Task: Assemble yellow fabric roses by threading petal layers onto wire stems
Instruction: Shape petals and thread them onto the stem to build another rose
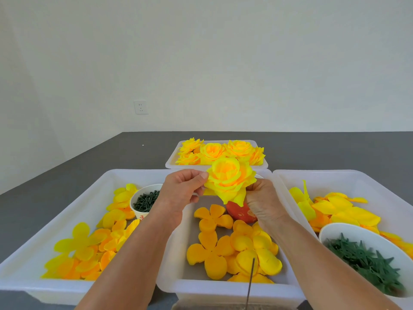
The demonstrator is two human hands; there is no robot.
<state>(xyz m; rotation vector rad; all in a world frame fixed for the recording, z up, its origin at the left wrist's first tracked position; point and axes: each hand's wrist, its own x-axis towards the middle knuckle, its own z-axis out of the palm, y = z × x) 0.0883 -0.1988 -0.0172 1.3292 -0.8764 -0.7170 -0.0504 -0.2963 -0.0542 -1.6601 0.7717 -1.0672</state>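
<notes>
I hold a yellow fabric rose [230, 180] up above the middle tray [223, 287]. My left hand [181, 193] pinches its outer petal at the left edge between thumb and fingers. My right hand [261, 202] is curled under the rose's right side and grips its base; what it holds beneath is hidden by petals. Loose orange-yellow petal layers [232, 245] lie in the middle tray below. A thin wire stem [250, 283] stands upright at the near edge.
The left tray [33, 260] holds yellow petal layers and a cup of dark green pieces [146, 200]. The right tray [335, 177] holds larger petals and a bowl of green calyxes [366, 262]. A far tray [174, 159] carries several finished roses. A red cup [241, 212] lies in the middle tray.
</notes>
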